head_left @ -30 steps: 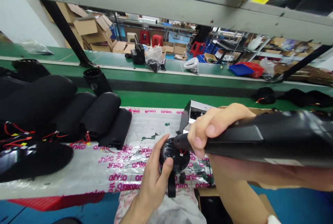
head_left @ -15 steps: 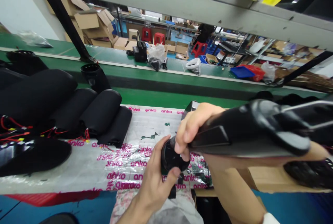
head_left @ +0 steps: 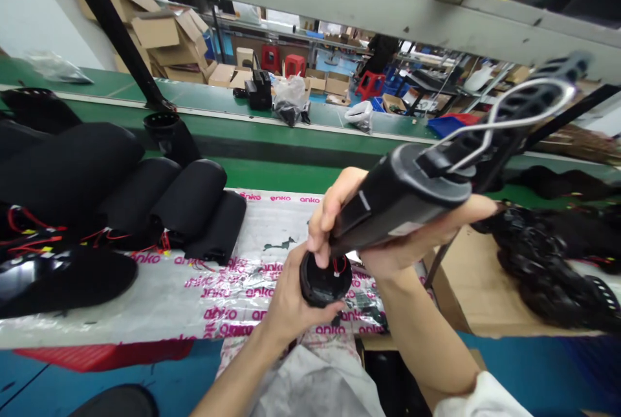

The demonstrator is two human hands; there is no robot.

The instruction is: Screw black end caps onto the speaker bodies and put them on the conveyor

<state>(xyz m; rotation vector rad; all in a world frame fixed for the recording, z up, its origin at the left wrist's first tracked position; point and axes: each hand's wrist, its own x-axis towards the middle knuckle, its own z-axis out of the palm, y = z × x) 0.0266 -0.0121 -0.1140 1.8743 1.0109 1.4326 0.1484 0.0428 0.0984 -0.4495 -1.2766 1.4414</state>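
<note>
Left hand (head_left: 286, 304) is closed around a round black cap (head_left: 323, 280) above the plastic sheet (head_left: 194, 304). Right hand (head_left: 388, 249) grips a black handle (head_left: 398, 200), its end meeting the cap. Risk: the red wires (head_left: 338, 266) at the joint could get pinched if the parts close misaligned.

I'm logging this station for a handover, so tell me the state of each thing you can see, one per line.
left hand: closed around the round black part
round black part: held off the bench, red wires showing
right hand: gripping the black handle
black handle: tilted, low end at the round part's rim
black shells: lying side by side on the plastic sheet
cardboard boxes: flaps open
</note>
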